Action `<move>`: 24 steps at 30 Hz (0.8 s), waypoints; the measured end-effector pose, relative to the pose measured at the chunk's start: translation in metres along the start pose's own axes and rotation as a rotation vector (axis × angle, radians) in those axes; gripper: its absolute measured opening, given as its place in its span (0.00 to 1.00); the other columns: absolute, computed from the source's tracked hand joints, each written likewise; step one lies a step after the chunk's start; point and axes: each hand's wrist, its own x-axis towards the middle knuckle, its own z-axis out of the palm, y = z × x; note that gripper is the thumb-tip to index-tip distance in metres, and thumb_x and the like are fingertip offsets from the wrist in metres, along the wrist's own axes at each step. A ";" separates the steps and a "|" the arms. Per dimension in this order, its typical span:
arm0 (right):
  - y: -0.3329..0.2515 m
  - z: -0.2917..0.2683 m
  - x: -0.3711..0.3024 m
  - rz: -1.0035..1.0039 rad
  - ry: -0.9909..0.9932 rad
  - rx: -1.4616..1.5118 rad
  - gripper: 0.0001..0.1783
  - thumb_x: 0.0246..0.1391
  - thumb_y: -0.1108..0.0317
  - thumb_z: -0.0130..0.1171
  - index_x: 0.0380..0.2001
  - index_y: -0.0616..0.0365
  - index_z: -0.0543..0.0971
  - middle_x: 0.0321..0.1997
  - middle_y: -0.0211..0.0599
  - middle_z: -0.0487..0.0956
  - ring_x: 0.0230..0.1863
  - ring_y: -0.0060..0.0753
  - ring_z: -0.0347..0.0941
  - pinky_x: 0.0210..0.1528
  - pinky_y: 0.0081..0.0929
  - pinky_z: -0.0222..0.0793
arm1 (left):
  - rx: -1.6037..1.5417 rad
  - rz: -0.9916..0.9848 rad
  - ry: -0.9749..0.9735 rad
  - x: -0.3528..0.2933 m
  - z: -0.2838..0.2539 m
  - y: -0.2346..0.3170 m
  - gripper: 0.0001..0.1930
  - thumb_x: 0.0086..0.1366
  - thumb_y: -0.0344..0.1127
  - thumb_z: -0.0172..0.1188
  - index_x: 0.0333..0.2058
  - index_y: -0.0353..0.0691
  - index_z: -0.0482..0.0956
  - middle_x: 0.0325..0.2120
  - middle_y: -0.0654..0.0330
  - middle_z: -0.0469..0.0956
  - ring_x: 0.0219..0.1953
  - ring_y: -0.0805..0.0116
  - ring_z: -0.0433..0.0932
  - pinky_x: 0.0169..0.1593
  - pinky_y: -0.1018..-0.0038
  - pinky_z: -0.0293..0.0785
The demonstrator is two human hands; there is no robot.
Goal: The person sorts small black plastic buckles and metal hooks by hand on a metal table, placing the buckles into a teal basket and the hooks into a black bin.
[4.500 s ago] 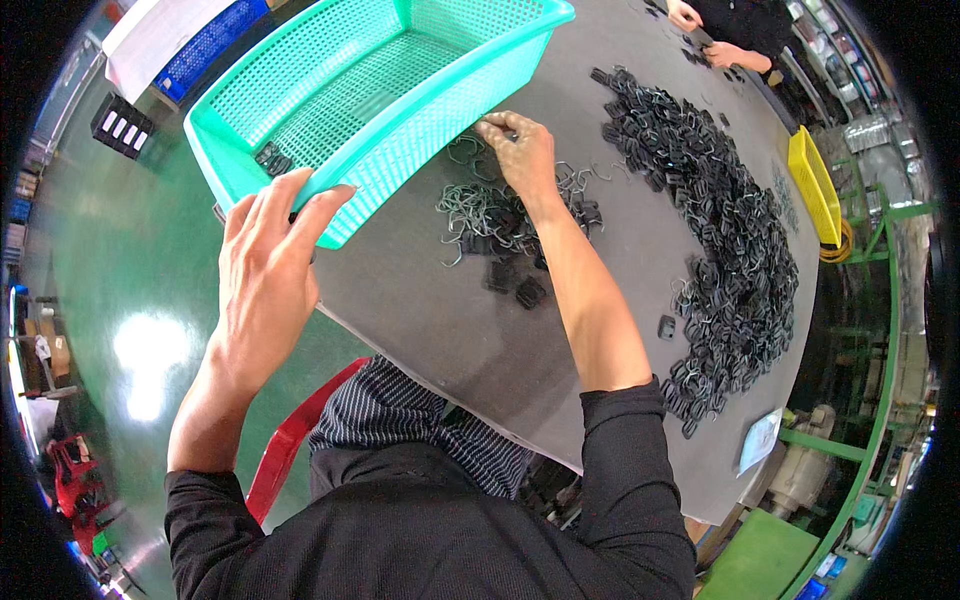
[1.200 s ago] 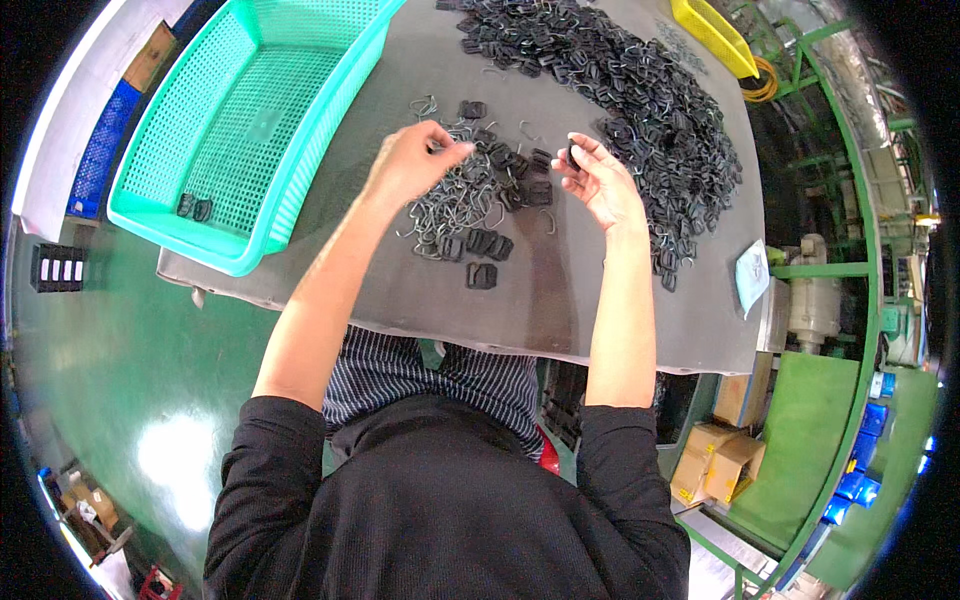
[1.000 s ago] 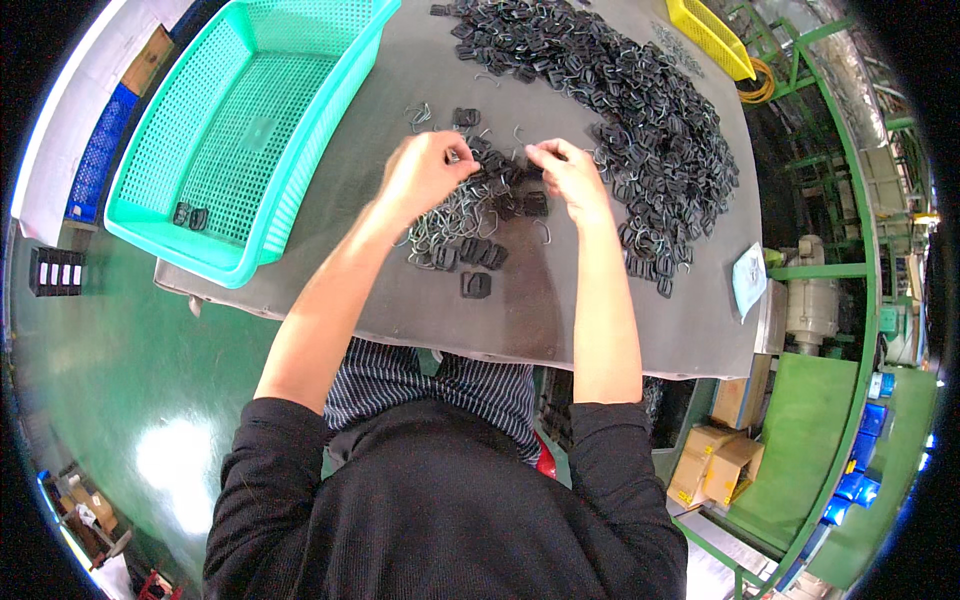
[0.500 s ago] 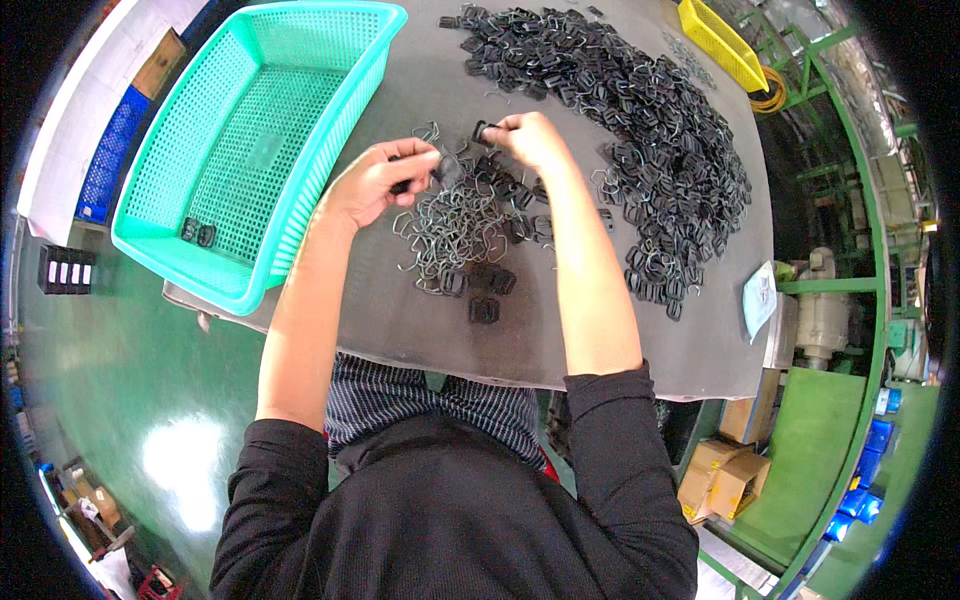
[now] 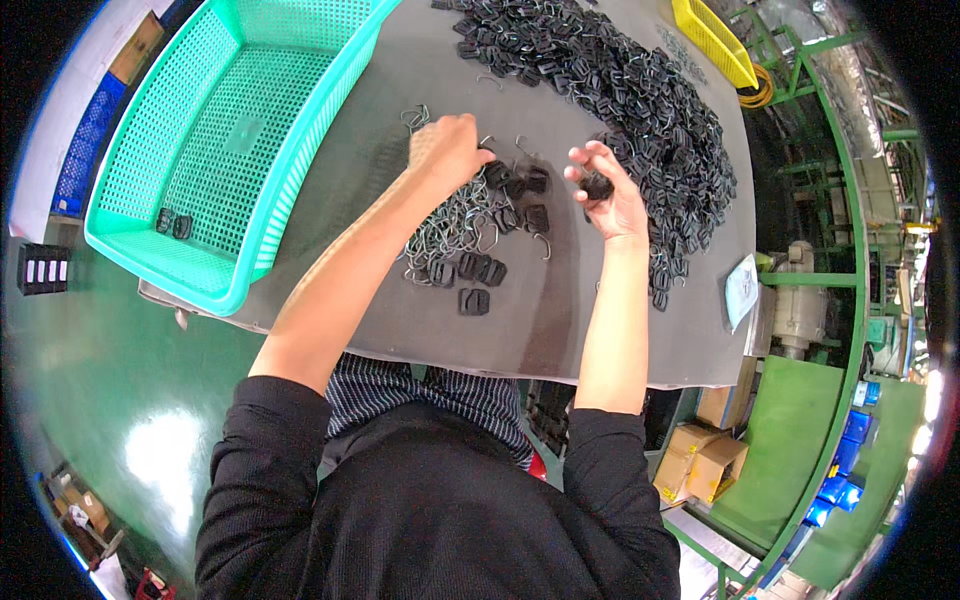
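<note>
Over a small pile of bare metal wire hooks [image 5: 455, 230], my left hand [image 5: 447, 152] has its fingers curled downward and closed; whatever they pinch is hidden. My right hand [image 5: 612, 200], turned palm up with fingers bent, holds a small black plastic buckle [image 5: 596, 186] to the right of that pile. Several loose black buckles [image 5: 473, 301] lie at the near edge of the hooks, and more are beside its right side. Farther back and right spreads a large heap of black buckles with wire hooks [image 5: 640, 110].
A turquoise perforated basket [image 5: 262, 225] stands at the table's left, with a couple of black pieces [image 5: 181, 227] in its near corner. At the far right is a yellow basket [image 5: 715, 42]. A pale blue packet [image 5: 741, 291] lies by the grey table's [image 5: 430, 338] right edge.
My left hand has moved right and over the hook pile. My right hand has swung right, away from the pile, and turned palm up with a black buckle in it.
</note>
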 end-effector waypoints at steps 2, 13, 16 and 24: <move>0.015 -0.010 0.020 0.044 -0.020 -0.634 0.16 0.42 0.60 0.67 0.33 0.55 0.76 0.26 0.29 0.77 0.26 0.28 0.73 0.26 0.21 0.65 | -0.220 0.047 -0.092 0.005 -0.007 0.004 0.15 0.51 0.45 0.65 0.26 0.37 0.80 0.26 0.55 0.79 0.32 0.62 0.78 0.37 0.70 0.71; 0.017 -0.016 0.009 0.035 -0.134 -0.692 0.15 0.41 0.62 0.67 0.28 0.57 0.74 0.26 0.29 0.74 0.29 0.19 0.71 0.21 0.16 0.60 | -0.159 0.147 0.041 -0.010 -0.013 -0.008 0.15 0.48 0.43 0.67 0.31 0.39 0.80 0.25 0.52 0.79 0.33 0.56 0.78 0.38 0.65 0.72; 0.019 -0.012 -0.027 -0.096 -0.169 0.039 0.12 0.46 0.64 0.62 0.34 0.54 0.73 0.24 0.24 0.73 0.26 0.19 0.69 0.19 0.16 0.56 | 0.082 0.131 -0.028 -0.019 0.002 0.003 0.19 0.46 0.45 0.69 0.34 0.41 0.79 0.31 0.52 0.79 0.39 0.54 0.78 0.42 0.63 0.72; 0.026 0.019 0.003 -0.107 -0.085 -1.394 0.24 0.32 0.58 0.71 0.34 0.59 0.80 0.28 0.41 0.79 0.32 0.39 0.76 0.39 0.32 0.69 | -0.511 0.079 -0.203 -0.022 -0.029 -0.002 0.12 0.50 0.40 0.67 0.28 0.39 0.77 0.20 0.64 0.77 0.27 0.70 0.78 0.27 0.76 0.69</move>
